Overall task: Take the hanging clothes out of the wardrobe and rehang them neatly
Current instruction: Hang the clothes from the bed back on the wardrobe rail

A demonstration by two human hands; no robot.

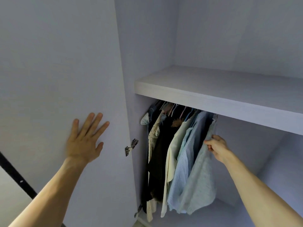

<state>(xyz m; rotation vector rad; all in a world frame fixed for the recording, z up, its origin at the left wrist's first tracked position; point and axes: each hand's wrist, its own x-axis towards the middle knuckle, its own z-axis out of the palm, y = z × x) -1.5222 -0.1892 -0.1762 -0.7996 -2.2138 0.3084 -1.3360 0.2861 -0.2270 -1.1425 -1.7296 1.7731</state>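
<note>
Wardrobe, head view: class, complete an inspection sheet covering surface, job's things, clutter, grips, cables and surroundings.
Surface: pale shelf above the hanging clothes.
Job's things: hanging clothes bunched at the left on hangers; rightmost is a pale blue garment.
Clutter: nothing seen.
Grips: left hand flat on the open door; right hand pinches the pale blue garment's edge.
Cables: nothing seen.
Surroundings: metal hinge by the door; dark strip at lower left.

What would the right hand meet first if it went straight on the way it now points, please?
Probably the pale blue striped shirt hanging just beyond the light grey-green garment the right hand grips; depth is unclear.
</note>
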